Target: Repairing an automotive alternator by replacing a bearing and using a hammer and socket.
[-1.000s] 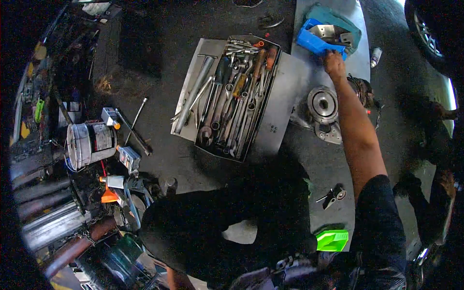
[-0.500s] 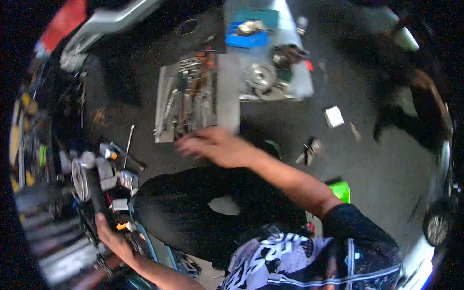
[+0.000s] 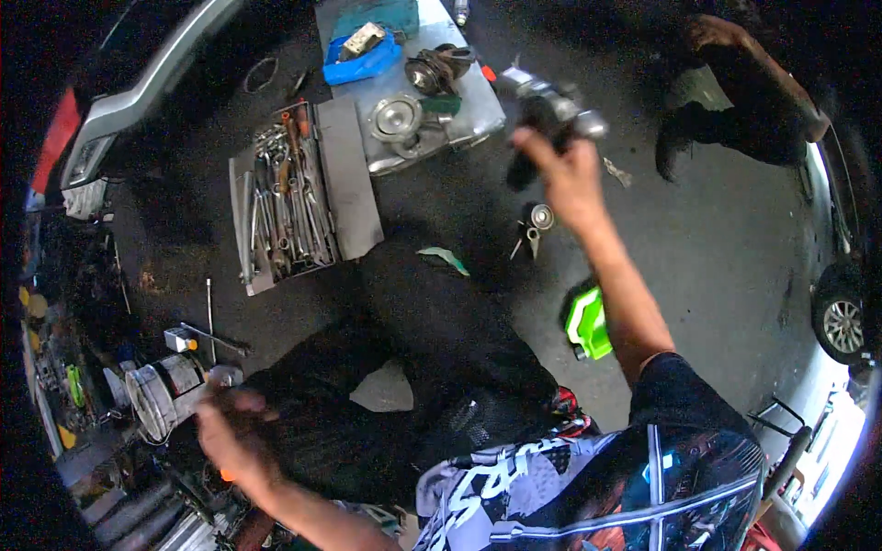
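My right hand [image 3: 577, 188] is raised over the floor at the right. Its fingers are closed round a dark, thick tool [image 3: 525, 165] with shiny metal parts at its far end, blurred by motion. My left hand [image 3: 231, 427] hovers at the lower left, beside a dirty white bucket-like can [image 3: 165, 395]. Motion smears its fingers, and a small greyish round thing [image 3: 225, 375] shows just past them. An open metal toolbox [image 3: 354, 184] packed with wrenches [image 3: 292, 197] lies ahead of my dark-trousered legs [image 3: 322, 386].
Ahead, a metal sheet [image 3: 482, 124] bears a round hub part [image 3: 397, 118], a greasy part [image 3: 439, 72] and a blue bag [image 3: 363, 60]. A bright green container [image 3: 590, 321] stands right of my legs. Another person [image 3: 726, 110] crouches far right, near a car wheel [image 3: 841, 317].
My right hand has swung from the toolbox out to the right and now holds the dark tool. My left hand has shifted slightly. The view has turned, moving the scene leftward.
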The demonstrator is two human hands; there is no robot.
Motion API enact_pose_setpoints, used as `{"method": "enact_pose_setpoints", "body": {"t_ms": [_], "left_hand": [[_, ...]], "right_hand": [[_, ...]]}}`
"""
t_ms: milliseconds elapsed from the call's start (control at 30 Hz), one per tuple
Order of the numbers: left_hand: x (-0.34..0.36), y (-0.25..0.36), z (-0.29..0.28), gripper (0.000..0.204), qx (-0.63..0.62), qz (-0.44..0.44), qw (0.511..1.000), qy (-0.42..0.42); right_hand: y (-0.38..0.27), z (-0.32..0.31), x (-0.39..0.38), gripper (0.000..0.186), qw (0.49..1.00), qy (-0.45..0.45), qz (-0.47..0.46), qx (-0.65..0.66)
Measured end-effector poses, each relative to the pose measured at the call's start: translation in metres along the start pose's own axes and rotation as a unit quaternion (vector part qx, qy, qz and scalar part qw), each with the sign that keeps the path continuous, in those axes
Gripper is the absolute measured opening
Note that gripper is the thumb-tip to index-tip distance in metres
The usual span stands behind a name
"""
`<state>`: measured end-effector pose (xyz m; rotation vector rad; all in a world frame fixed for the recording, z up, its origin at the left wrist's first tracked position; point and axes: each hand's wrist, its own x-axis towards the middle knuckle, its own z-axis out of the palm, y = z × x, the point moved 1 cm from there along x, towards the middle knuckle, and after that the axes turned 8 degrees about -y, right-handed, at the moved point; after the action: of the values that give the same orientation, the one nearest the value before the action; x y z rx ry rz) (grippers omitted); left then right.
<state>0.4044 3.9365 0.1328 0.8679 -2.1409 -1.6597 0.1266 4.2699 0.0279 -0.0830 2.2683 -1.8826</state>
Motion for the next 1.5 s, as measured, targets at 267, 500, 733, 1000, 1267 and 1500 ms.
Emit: {"method": "enact_pose_setpoints", "body": {"t_ms": [267,500,733,1000,1267,1500], "left_hand": [[0.003,-0.037,-0.150,0.051,-0.125,-0.132,0.941,0.287],[0.007,-0.017,-0.133,0.033,0.022,-0.030,0.980,0.198],[0.073,0.026,-0.139,0.036,0.106,-0.043,0.984,0.135],[0.222,-0.100,-0.076,0.047,0.196,-0.127,0.949,-0.210],[0.331,-0.200,0.028,0.039,0.405,0.052,0.888,-0.210],[0.426,-0.237,0.131,0.061,0.490,0.098,0.862,-0.091]], "right_hand": [[0.136,-0.109,-0.038,0.038,0.892,0.337,-0.212,-0.213],[0.287,-0.070,-0.051,0.038,0.928,0.314,-0.131,-0.152],[0.291,-0.068,-0.092,0.041,0.912,0.311,0.080,-0.255],[0.360,-0.113,-0.092,0.040,0.823,0.102,0.108,-0.548],[0.227,-0.094,-0.026,0.036,0.879,-0.019,0.221,-0.422],[0.015,-0.004,0.014,0.040,0.949,-0.033,0.112,-0.292]]}}
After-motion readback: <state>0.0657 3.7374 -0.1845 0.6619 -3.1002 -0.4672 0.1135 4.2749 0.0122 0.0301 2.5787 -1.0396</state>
